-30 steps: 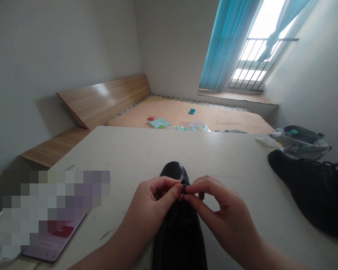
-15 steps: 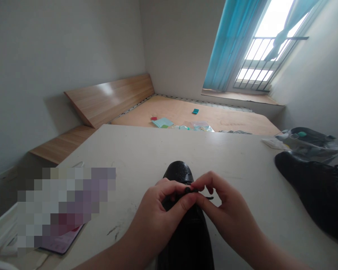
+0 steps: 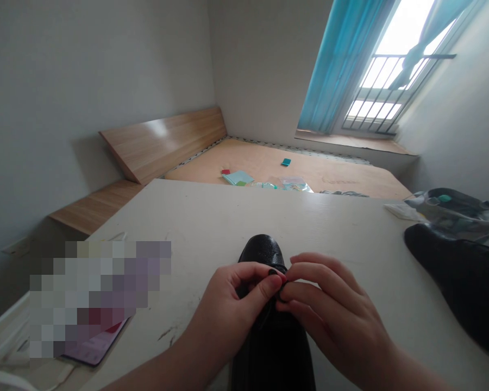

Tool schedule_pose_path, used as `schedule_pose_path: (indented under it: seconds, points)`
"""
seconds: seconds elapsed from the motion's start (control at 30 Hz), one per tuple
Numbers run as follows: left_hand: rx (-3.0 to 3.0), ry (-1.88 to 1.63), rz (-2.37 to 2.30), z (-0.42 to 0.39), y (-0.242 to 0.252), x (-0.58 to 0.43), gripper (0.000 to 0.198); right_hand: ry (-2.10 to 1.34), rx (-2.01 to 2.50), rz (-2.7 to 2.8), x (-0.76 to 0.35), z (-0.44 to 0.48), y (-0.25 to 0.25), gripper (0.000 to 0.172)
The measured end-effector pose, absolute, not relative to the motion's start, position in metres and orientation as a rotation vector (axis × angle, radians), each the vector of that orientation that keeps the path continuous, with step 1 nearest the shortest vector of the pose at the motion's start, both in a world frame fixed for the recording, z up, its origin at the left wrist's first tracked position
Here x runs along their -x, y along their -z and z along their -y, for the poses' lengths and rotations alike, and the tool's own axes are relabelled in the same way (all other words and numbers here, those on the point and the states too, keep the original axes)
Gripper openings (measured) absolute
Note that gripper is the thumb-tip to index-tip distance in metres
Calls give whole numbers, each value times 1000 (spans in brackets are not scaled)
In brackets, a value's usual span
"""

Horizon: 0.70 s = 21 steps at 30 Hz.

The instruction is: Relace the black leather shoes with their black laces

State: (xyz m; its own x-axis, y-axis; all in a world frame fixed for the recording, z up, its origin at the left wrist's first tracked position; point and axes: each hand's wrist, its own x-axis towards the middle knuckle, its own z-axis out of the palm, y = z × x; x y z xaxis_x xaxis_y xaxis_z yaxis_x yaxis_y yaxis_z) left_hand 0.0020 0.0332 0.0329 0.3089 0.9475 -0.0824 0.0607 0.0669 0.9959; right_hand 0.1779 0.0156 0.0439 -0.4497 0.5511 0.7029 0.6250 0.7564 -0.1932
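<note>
A black leather shoe [image 3: 262,248] rests on the white table at the lower middle, its toe pointing away from me. My left hand [image 3: 238,304] pinches a small loop of black shoelace [image 3: 273,271] between thumb and forefinger, over the front of the shoe. Against the same lace area, from the right, is my right hand [image 3: 334,304], its fingers curled and their tips close to the left fingertips. Whatever those fingertips grip is hidden. The second black shoe [image 3: 452,266] lies at the right edge of the table.
On the white table [image 3: 212,217], a phone [image 3: 93,347] lies at the left beside a blurred-out area. A clear plastic bag [image 3: 460,214] stands behind the second shoe. Beyond the table, papers and packets lie on a bed board [image 3: 330,168].
My right hand has turned, its fingers now reaching over the lace instead of pinching from the side. The lace end that stuck out to the right no longer shows. The view has shifted slightly.
</note>
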Motion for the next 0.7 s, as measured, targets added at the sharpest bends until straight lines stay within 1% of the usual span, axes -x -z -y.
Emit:
schedule_pose_path:
  seconds: [0.1,0.2,0.37,0.47,0.6,0.7]
  points:
    - [-1229,-899,-1016,-37,-32,-1,22,26,906,2205,-178,-16,-43,11]
    - [-1217,-900,-996,-40,-31,0,20,-202,945,2181,-177,-16,-41,15]
    - [-1337,-921,-1031,-38,-32,2,15,-598,1103,1875,-172,-18,-34,17]
    - [-1538,-997,-1043,-35,-32,3,11,-697,1158,1813,-171,-20,-29,19]
    - [-1942,-1222,-892,-34,-33,5,16,-751,1178,1863,-170,-21,-28,9]
    - [-2250,-1326,-772,-35,-34,7,20,-776,1190,1814,-168,-20,-29,16]
